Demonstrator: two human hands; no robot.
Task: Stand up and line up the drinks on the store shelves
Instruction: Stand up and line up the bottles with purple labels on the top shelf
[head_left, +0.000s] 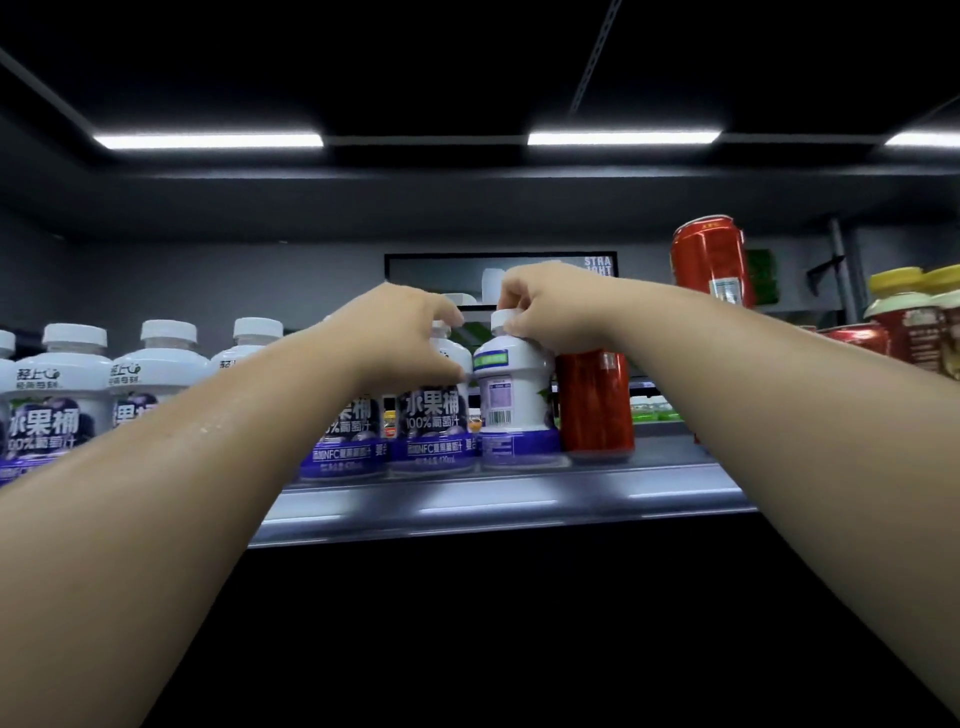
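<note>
- Head view, looking up at a store shelf (493, 506): smooth grey metal, with a glossy front lip catching pale streaks of light.
- Left hand (410, 338) at a squat grape-juice bottle (434, 415), thumb and curled fingers clawed round its rounded shoulder and neck, its cap mostly hidden under the fingers.
- Right hand (550, 306) just beside it, fingertips pinching the ribbed white cap (505, 318) of a reversed bottle (514, 405), barcode and fine print facing out.
- Both bottles upright close to the shelf's front edge, roughly mid-length, side by side; touching or a sliver apart, cannot tell.
- Same build for each: stout white plastic body, stepped shoulder, short neck, purple band round the base. Bold printed characters on the front-facing one.
- Matching bottles (57, 384) in a row along the front edge toward the shelf's left end, labels forward and white screw caps up, several partly covered by the left forearm.
- Red can (595, 400), a smooth shiny cylinder, upright just right of the reversed bottle and close against it.
- Second red can (709, 260) higher up toward the shelf's right end, slightly tilted, base hidden behind the right forearm.
- Yellow-lidded jars (901, 306) at the far right end, with another red can top (857, 338) showing in front of them.
- Long white light strips (208, 140) set in a dark, matte ceiling overhead.
- Dark-framed sign (498, 265) on the grey back wall behind the hands, lettering partly covered.
</note>
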